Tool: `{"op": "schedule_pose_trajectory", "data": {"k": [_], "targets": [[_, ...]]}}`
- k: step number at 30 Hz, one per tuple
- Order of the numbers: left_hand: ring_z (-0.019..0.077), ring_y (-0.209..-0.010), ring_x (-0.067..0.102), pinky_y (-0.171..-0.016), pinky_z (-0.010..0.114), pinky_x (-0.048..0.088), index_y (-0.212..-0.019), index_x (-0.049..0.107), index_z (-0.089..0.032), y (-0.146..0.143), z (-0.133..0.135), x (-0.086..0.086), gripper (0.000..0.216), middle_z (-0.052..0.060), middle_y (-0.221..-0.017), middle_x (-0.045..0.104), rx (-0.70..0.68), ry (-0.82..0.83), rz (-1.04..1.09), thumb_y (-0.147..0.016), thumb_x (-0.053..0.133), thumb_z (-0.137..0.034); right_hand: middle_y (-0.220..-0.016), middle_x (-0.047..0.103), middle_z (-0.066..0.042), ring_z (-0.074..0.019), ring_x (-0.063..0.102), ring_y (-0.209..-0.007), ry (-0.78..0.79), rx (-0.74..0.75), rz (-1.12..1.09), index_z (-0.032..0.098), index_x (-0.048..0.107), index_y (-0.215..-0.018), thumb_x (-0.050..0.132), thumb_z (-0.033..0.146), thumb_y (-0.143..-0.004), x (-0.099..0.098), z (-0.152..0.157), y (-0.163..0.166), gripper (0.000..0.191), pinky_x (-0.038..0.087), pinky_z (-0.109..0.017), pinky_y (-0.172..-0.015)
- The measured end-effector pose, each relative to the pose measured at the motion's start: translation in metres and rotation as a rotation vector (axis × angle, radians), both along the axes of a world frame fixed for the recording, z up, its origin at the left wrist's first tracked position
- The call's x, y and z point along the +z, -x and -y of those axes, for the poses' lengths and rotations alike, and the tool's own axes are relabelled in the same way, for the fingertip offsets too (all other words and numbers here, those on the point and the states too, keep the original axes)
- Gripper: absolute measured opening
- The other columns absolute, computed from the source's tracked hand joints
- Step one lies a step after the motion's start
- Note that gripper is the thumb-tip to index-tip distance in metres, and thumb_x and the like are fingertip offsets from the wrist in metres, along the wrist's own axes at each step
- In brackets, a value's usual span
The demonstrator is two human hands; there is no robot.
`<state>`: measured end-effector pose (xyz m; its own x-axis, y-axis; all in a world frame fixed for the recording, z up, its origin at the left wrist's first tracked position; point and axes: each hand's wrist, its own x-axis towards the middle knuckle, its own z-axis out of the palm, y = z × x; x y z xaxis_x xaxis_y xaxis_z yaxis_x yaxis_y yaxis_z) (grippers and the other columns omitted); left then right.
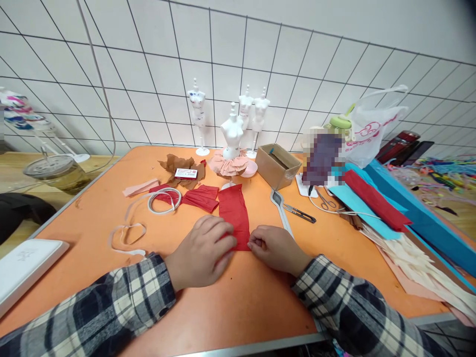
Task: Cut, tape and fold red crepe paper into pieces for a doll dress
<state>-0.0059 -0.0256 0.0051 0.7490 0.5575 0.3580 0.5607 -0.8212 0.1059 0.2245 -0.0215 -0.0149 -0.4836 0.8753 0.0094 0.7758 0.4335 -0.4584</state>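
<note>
A strip of red crepe paper point(235, 210) lies on the orange table between my two hands, its long side pointing away from me. My left hand point(208, 248) is closed with curled fingers over the strip's near left edge; its thumb is mostly hidden. At the near right corner, my right hand point(277, 248) pinches the paper between thumb and bent fingers. Beyond the strip stands a small white dress form point(232, 133) wearing a pink ruffled paper skirt point(228, 164). A pleated red paper piece point(201, 198) lies left of the strip.
Left of my hands are a coiled white cord point(150, 204) and a curled pale ribbon point(126, 252). Thread snips point(300, 213) and a cardboard box point(278, 174) are on the right. Several dress forms line the wall. Coloured paper sheets point(368, 208) cover the right side.
</note>
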Motion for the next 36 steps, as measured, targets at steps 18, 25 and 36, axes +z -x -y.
{"op": "schedule_pose_trajectory", "data": {"k": [18,25,36], "targets": [[0.0198,-0.079,0.058,-0.077,0.035,0.044,-0.085,0.064,-0.019,-0.003,-0.006,-0.010,0.020,0.005,-0.080,0.065,-0.040,0.033,-0.186,-0.093,0.047,-0.019,-0.080,0.062,0.000,-0.0134,0.054,-0.071,-0.085,-0.014,-0.099,0.020,0.060,-0.086,0.064,0.022,-0.081,0.000,0.001,-0.007,0.006,0.037,-0.025,-0.063],[0.0191,-0.092,0.062,-0.088,0.035,0.046,-0.091,0.063,-0.019,0.002,-0.006,-0.002,0.016,0.006,-0.094,0.070,-0.049,0.345,0.096,-0.089,0.047,-0.016,-0.103,0.068,-0.006,-0.0202,0.057,-0.099,-0.248,0.284,-0.220,0.024,0.066,-0.095,0.063,0.026,-0.087,0.004,0.002,-0.010,0.009,0.042,-0.036,-0.090],[0.0194,-0.063,0.066,-0.054,0.028,0.050,-0.100,0.061,-0.018,0.010,-0.004,0.005,0.064,0.008,-0.084,0.071,-0.126,1.625,0.566,-0.070,0.060,-0.073,-0.061,0.057,0.002,-0.0099,0.048,-0.053,0.681,0.029,-0.840,0.018,0.059,-0.074,0.071,0.042,-0.071,0.041,-0.006,-0.013,0.027,0.039,-0.022,-0.053]]}}
